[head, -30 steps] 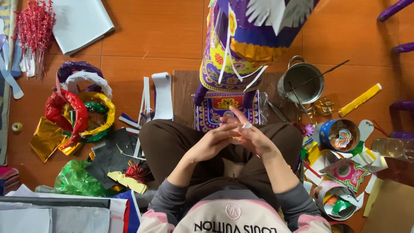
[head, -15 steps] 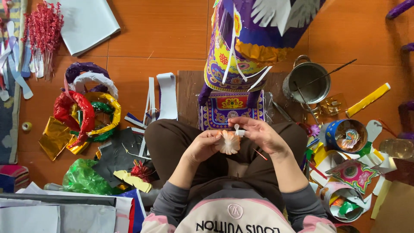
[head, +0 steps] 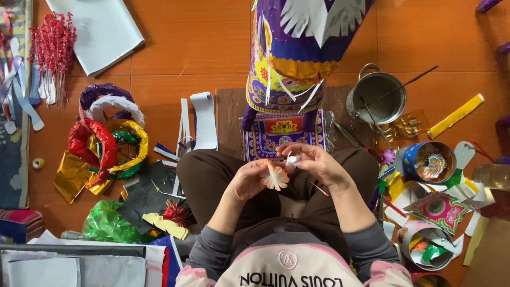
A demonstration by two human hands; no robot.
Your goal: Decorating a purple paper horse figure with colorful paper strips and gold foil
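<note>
Right between the two hands, over the lap, sits a small peach paper flower (head: 274, 176), its petals fanned toward the camera. The left hand (head: 247, 179) has its fingers curled around the flower's left edge, gripping it from beside and below, with the wrist bent inward and the forearm coming up from the grey sleeve. The right hand (head: 314, 162) lies just to the right of and slightly above the flower, palm down, fingers bent; its fingertips pinch a small white scrap of paper (head: 291, 159) that touches or nearly touches the flower's top petals, though the contact is too small to tell for certain. A thin red stick (head: 320, 190) shows just under the right wrist.

Just beyond the hands, a patterned purple and yellow paper figure (head: 287, 79) stands on a wooden board (head: 229, 114). Further right of the right hand are a metal pot (head: 376, 98) with a thin stick resting in it and a blue round tin (head: 428, 162). Well to the left of the left hand lie coils of red, gold, white and purple foil ribbon (head: 106, 135), a crumpled green plastic bag (head: 106, 223) and, farthest, a bunch of red sprigs (head: 53, 50).
</note>
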